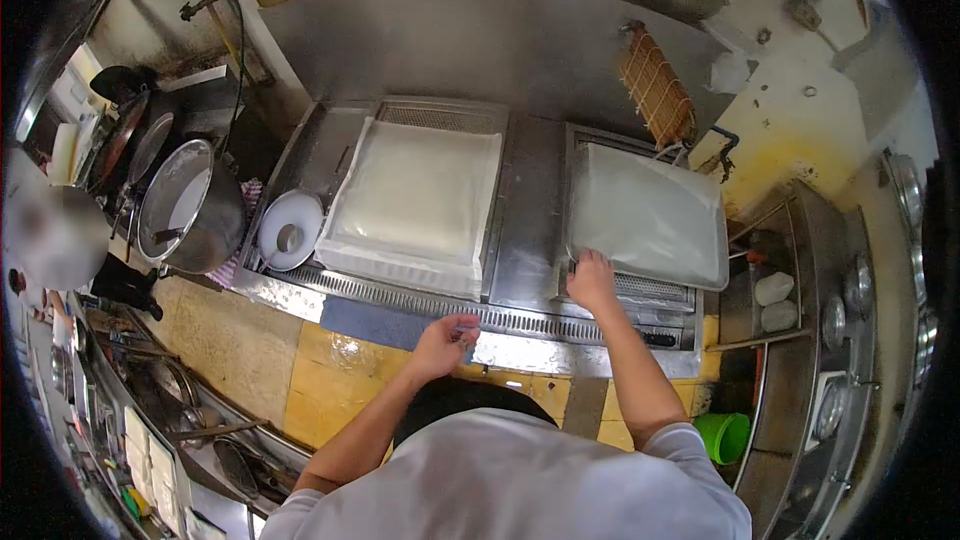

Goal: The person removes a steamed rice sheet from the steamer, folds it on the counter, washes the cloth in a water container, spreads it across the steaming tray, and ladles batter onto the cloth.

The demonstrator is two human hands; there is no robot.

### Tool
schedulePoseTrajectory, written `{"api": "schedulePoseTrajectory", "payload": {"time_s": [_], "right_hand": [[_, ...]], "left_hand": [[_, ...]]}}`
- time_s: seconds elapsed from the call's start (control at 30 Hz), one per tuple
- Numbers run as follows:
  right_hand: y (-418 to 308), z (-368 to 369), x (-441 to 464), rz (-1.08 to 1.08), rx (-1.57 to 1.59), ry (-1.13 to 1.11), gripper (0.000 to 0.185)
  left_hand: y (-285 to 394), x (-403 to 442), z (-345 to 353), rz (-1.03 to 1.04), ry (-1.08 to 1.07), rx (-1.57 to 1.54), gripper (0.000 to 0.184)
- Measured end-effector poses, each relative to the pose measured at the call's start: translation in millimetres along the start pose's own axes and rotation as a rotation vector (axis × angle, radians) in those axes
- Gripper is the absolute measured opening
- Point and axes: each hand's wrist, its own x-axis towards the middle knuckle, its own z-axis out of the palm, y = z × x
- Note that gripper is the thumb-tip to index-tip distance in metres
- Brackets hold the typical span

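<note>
One grey, shiny rectangular tray (650, 205) lay askew on the right of the stainless-steel surface (525, 200); right hand (592, 278) touched its near-left corner, grip unclear. Left hand (443, 346) hung half-curled, empty. One white rectangular cloth (415, 190) lay left.

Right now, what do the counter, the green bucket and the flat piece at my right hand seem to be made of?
Counter: probably stainless steel, satin finish; grey with soft reflections.
Green bucket: likely plastic, smooth; bright even colour.
Flat piece at your right hand: smooth and shiny, pale highlights; metal or plastic, I cannot tell.
</note>
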Motion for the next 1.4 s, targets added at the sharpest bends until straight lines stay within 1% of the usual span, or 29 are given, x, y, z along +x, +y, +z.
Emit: {"api": "schedulePoseTrajectory", "payload": {"time_s": [0.03, 0.07, 0.1, 0.13, 0.2, 0.23, 0.33, 0.37, 0.47, 0.5, 0.53, 0.57, 0.6, 0.63, 0.67, 0.7, 0.8, 0.87, 0.97, 1.07, 1.17, 1.2, 1.3, 1.4], "right_hand": [[1, 0, 4, 0.039, -0.048, -0.104, 0.053], [2, 0, 8, 0.078, -0.097, -0.208, 0.053], [5, 4, 9, 0.072, -0.085, -0.148, 0.050], [5, 5, 9, 0.073, -0.099, -0.155, 0.048], [3, 2, 12, 0.077, -0.129, -0.169, 0.043], [0, 0, 15, 0.085, -0.153, -0.135, 0.033], [-20, -21, 41, 0.140, -0.048, -0.102, 0.031], [-13, -5, 55, 0.073, -0.011, 0.076, 0.031], [-35, -12, 106, 0.035, 0.224, 0.100, 0.028], [-42, -7, 125, 0.056, 0.296, 0.122, 0.029], [-49, 3, 147, 0.078, 0.368, 0.144, 0.031], [-54, 12, 168, 0.101, 0.439, 0.166, 0.034], [-57, 22, 192, 0.110, 0.423, 0.125, 0.037], [-58, 33, 217, 0.118, 0.407, 0.084, 0.040], [-60, 40, 239, 0.128, 0.392, 0.042, 0.044], [-66, 46, 258, 0.133, 0.393, 0.049, 0.044], [-94, 61, 307, 0.146, 0.414, 0.061, 0.043], [-114, 65, 331, 0.160, 0.453, 0.060, 0.042], [-120, 92, 358, 0.102, 0.434, 0.106, 0.038], [-124, 103, 368, 0.117, 0.325, 0.129, 0.028], [-118, 113, 373, 0.036, 0.233, 0.242, 0.019], [-121, 112, 372, 0.061, 0.282, 0.228, 0.017], [-121, 109, 372, 0.108, 0.387, 0.211, 0.013], [-105, 121, 373, 0.087, 0.411, 0.238, 0.011]], "left_hand": [[5, 4, -5, -0.058, -0.015, 0.026, 0.031], [0, 12, -10, -0.002, 0.007, 0.027, 0.031], [-9, 20, -15, 0.054, 0.028, 0.027, 0.031], [-12, 29, -22, 0.112, 0.049, 0.027, 0.031], [-14, 46, -41, 0.083, 0.058, -0.069, 0.031], [-14, 54, -51, 0.067, 0.061, -0.118, 0.030], [7, 82, -101, 0.070, 0.118, -0.052, 0.027], [21, 91, -119, -0.011, 0.186, -0.066, 0.025], [6, 148, -189, 0.245, 0.386, 0.055, 0.024], [24, 159, -211, 0.188, 0.507, 0.106, 0.016], [5, 184, -238, 0.341, 0.577, 0.063, 0.018], [-9, 211, -266, 0.338, 0.642, 0.089, 0.019], [31, 209, -282, 0.243, 0.724, 0.200, 0.019], [3, 239, -312, 0.301, 0.763, 0.198, 0.018], [1, 253, -336, 0.275, 0.800, 0.276, 0.020], [4, 268, -353, 0.250, 0.836, 0.354, 0.021], [26, 305, -389, 0.087, 0.875, 0.529, 0.026], [25, 333, -406, 0.138, 0.879, 0.563, 0.030], [24, 373, -426, 0.178, 0.846, 0.597, 0.032], [24, 407, -433, 0.151, 0.773, 0.596, 0.032], [25, 441, -425, 0.095, 0.705, 0.574, 0.032], [25, 448, -419, 0.078, 0.684, 0.565, 0.032], [44, 448, -400, 0.126, 0.651, 0.629, 0.030], [37, 457, -397, 0.212, 0.717, 0.631, 0.021]]}}
